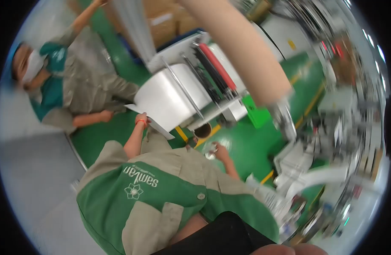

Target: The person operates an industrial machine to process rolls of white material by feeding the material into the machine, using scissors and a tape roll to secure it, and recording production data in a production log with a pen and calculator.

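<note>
My left hand (142, 120) pinches the white sheet (162, 128) at the roller machine's (216, 112) near-left corner, likely light, bendy, best held by its edge; my right hand (221, 153) holds perhaps clear film (210, 150), blurred.

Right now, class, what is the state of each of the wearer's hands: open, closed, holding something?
Left hand: closed on the edge of a white sheet.
Right hand: too blurred to tell whether it holds anything.
</note>
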{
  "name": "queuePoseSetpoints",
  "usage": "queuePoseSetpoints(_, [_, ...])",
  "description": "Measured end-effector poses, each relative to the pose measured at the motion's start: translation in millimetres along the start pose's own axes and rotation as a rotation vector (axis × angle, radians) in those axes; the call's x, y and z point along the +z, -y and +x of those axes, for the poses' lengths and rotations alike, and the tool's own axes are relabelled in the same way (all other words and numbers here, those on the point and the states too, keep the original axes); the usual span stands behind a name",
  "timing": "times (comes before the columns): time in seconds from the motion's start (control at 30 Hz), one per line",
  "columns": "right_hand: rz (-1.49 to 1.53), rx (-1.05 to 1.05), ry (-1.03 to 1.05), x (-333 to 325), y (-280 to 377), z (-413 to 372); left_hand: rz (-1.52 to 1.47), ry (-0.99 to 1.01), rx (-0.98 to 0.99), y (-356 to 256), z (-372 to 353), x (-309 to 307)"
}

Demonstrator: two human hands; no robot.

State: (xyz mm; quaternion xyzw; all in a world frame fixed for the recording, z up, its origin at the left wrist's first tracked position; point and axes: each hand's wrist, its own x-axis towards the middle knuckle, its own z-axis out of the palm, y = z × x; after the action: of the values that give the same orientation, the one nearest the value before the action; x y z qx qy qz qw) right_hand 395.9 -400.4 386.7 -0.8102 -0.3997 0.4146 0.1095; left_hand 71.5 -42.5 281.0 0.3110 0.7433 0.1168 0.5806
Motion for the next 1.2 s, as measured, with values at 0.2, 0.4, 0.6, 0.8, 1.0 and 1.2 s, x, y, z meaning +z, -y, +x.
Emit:
queuePoseSetpoints(0.2, [0.131, 0.195, -0.388, -45.9, -124.5, -35.2, -0.092, 0.044, 0.039, -4.5, -15.6, 25.5])
queuePoseSetpoints(0.4, [0.213, 0.172, -0.739, -33.5, -163.8, -21.4, 0.013, 0.038, 0.098, 20.6, -11.5, 17.6])
queuePoseSetpoints(0.6, [0.144, 0.112, -0.563, -3.7, -155.4, -20.4, 0.015, -0.073, 0.079, 43.3, -25.6, 35.2])
queuePoseSetpoints(0.8, [0.112, 0.217, -0.245, 7.3, -150.5, -24.7, 0.142, -0.082, 0.091, 66.9, -24.0, 29.5])
queuePoseSetpoints(1.0, [-0.047, 0.179, 0.002, 11.1, -210.5, -7.6, 0.101, -0.100, 0.127, 78.6, -26.7, 25.9])
queuePoseSetpoints(1.2, [-0.232, 0.317, 0.256, -15.0, -259.3, 32.1, -0.339, -0.306, 0.132, 38.3, -41.4, 2.5])
